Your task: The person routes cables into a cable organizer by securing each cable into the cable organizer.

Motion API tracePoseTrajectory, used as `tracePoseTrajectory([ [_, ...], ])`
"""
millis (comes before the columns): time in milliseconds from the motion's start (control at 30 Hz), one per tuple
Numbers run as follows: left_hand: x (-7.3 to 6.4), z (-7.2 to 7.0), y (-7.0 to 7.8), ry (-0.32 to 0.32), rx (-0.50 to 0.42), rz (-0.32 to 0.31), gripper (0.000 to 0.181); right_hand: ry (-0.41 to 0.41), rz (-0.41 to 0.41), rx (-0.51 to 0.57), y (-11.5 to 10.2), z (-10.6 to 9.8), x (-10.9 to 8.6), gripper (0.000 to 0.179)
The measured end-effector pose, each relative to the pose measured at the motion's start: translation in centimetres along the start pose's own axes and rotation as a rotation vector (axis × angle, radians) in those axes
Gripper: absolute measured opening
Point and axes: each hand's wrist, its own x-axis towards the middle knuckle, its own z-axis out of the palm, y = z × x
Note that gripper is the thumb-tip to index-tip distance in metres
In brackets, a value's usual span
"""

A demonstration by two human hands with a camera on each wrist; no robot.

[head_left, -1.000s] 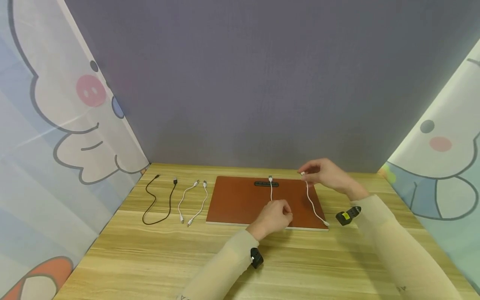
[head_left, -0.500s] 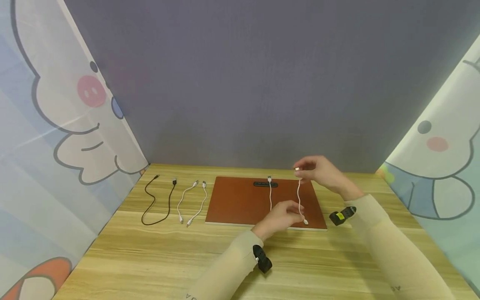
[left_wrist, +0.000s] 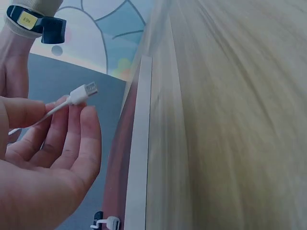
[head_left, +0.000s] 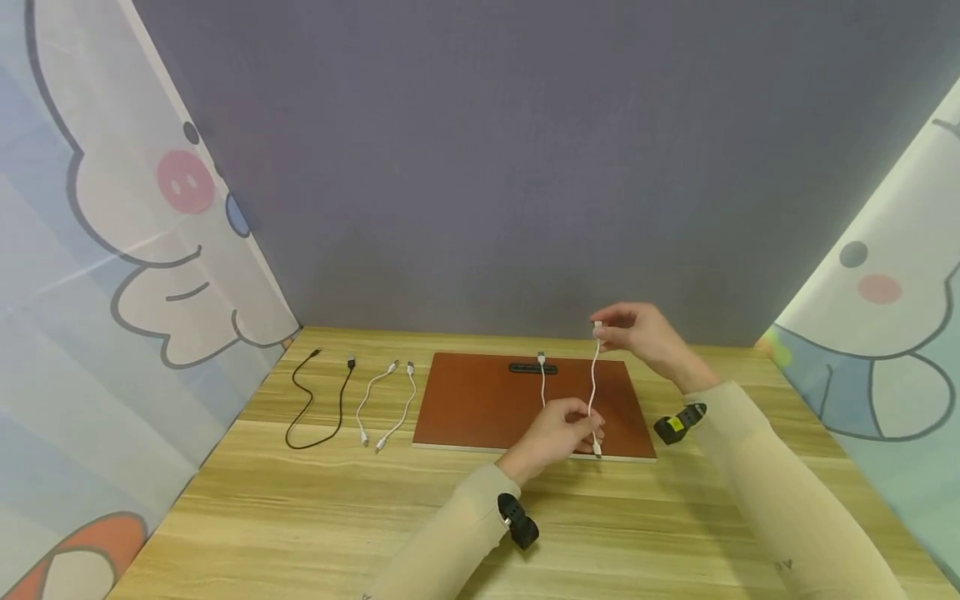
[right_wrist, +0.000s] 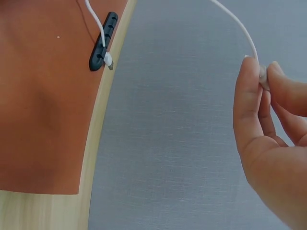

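Observation:
A short white USB cable (head_left: 593, 379) is stretched between both hands above the right part of a brown mat (head_left: 465, 408). My right hand (head_left: 645, 337) pinches its upper plug between thumb and fingers. Lower down, my left hand (head_left: 555, 433) pinches the cable near its other end; in the left wrist view the small metal-tipped plug (left_wrist: 82, 93) sticks out past the fingertips. Near the mat's back edge a black cable holder (right_wrist: 110, 28) carries a second white cable (head_left: 543, 383), its USB plug (right_wrist: 108, 60) lying at one slot. The left hand hides that cable's lower end.
Left of the mat, two white cables (head_left: 367, 400) and a longer black cable (head_left: 341, 408) lie on the wooden table (head_left: 300, 508). A grey panel (head_left: 480, 167) stands behind, with cartoon-printed curtains (head_left: 90, 250) at the sides.
The right hand has moved left and slightly up with the cable's plug. The left hand has moved right and taken the cable's lower end, which now hangs nearly straight.

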Motion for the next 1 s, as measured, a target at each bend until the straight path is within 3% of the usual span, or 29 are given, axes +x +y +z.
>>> tracePoseTrajectory([
  [133,-0.3,-0.4,0.0,0.043,0.070,0.033,0.014,-0.001,0.000,-0.030,-0.1,0.0,0.4,0.029],
  [367,-0.9,-0.8,0.3,0.114,0.333,0.142,0.012,0.051,-0.013,-0.088,-0.2,0.5,1.1,0.027],
  [567,-1.2,-0.8,0.8,0.209,0.509,0.165,0.013,0.121,-0.029,-0.093,-0.1,1.2,1.9,0.031],
  [733,-1.5,-0.9,0.9,0.265,0.524,0.189,0.014,0.149,-0.015,-0.105,-0.2,1.5,2.5,0.032],
  [1000,-1.8,-1.1,0.8,0.305,0.545,0.186,0.016,0.108,-0.003,-0.176,0.5,1.9,3.4,0.029],
])
